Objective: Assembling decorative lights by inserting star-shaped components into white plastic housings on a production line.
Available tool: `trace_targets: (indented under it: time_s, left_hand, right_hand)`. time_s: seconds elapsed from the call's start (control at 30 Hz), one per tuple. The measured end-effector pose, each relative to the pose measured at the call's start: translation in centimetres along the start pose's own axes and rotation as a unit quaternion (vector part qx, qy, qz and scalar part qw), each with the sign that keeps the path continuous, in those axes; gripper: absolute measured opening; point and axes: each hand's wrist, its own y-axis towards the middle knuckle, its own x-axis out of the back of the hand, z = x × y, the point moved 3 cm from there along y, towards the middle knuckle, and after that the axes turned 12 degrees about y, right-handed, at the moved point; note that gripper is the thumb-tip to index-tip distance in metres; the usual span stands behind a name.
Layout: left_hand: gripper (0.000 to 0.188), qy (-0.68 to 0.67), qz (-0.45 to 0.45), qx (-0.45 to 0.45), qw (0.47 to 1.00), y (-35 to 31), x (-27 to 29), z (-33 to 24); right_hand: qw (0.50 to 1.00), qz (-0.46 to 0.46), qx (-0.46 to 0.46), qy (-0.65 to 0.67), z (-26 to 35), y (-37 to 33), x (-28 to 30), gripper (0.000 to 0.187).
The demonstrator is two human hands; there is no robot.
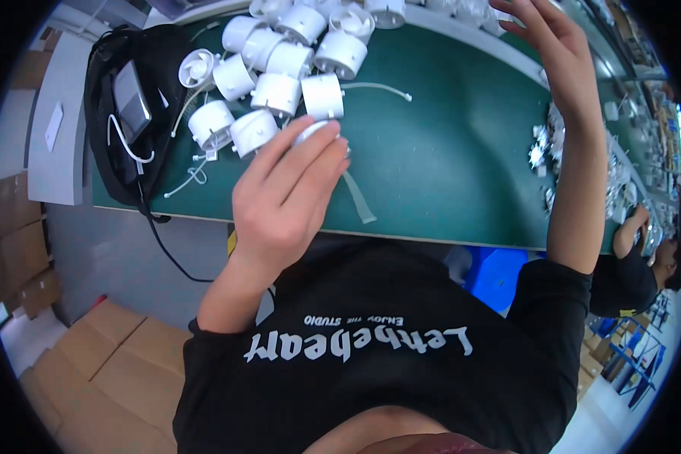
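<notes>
My left hand (284, 193) is closed over a white round fan unit (315, 134) at the near side of the table. Most of that piece is hidden by my fingers, and a pale flat strip (362, 203) hangs below it over the green mat. Raised at the far right, my right hand (556, 53) has its fingers apart and holds nothing that I can see. It is close to white parts in clear plastic (469, 10) along the back edge. Several white cylindrical fan units (275, 94) lie clustered beyond my left hand, some with thin white cables (378, 88).
A black bag (163, 57) with a silver-grey device (131, 98) and a cable lies on the left. Small silvery parts (538, 151) are heaped at the right. A blue stool (498, 274), cardboard boxes (121, 363) and another person (628, 276) are near the table.
</notes>
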Motion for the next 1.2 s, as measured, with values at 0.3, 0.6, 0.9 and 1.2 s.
trace_targets:
  time_s: [0.3,0.6,0.9,1.2]
  left_hand:
    - [0.030,-0.246,0.223,0.102,0.938,1.5,-4.8,-5.6]
    - [0.047,-0.210,0.096,0.061,0.971,0.6,-4.9,-6.9]
    - [0.048,-0.260,0.216,0.027,0.941,0.9,-5.2,-5.8]
    - [0.044,-0.189,0.246,-0.052,0.949,0.7,-5.2,-6.4]
  right_hand:
    - [0.955,0.225,-0.093,-0.172,3.1,-15.2,-7.8,0.031]
    - [0.988,0.092,-0.032,-0.119,-1.0,-18.7,-7.0,0.020]
    - [0.956,0.153,0.127,-0.215,-3.7,-17.2,-5.6,0.024]
    - [0.939,0.009,0.154,-0.308,-3.2,-17.8,-2.1,0.027]
